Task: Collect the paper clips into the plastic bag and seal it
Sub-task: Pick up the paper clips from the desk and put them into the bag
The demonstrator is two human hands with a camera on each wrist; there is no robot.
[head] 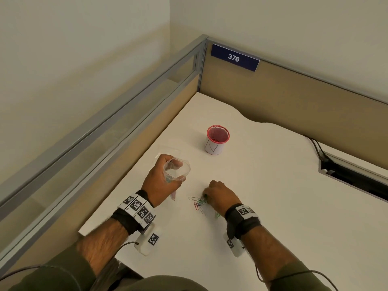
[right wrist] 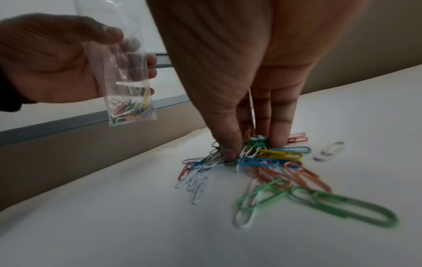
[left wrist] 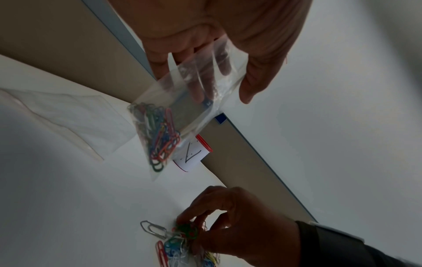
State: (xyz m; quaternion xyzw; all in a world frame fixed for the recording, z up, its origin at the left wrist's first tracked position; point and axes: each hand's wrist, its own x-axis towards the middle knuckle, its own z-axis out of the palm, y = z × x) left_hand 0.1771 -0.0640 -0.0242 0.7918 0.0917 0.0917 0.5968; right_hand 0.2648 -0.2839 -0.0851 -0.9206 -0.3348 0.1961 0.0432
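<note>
My left hand (head: 168,175) holds a small clear plastic bag (head: 184,166) upright above the white desk (head: 262,206), its mouth open at the top. Several coloured paper clips (left wrist: 160,137) lie in the bottom of the bag (left wrist: 182,108), which my left hand (left wrist: 203,81) grips between fingers and thumb. To the right, my right hand (head: 206,195) reaches down into a loose pile of coloured paper clips (head: 198,203). In the right wrist view my right hand (right wrist: 251,146) pinches a clump of green and white clips from the pile (right wrist: 274,171) between thumb and fingertips.
A red mesh cup (head: 217,141) with a white paper label stands farther back. A second clear bag (left wrist: 68,115) lies flat on the desk behind my left hand. Partition walls (head: 294,97) close the back and left. A cable slot (head: 352,175) opens at the right.
</note>
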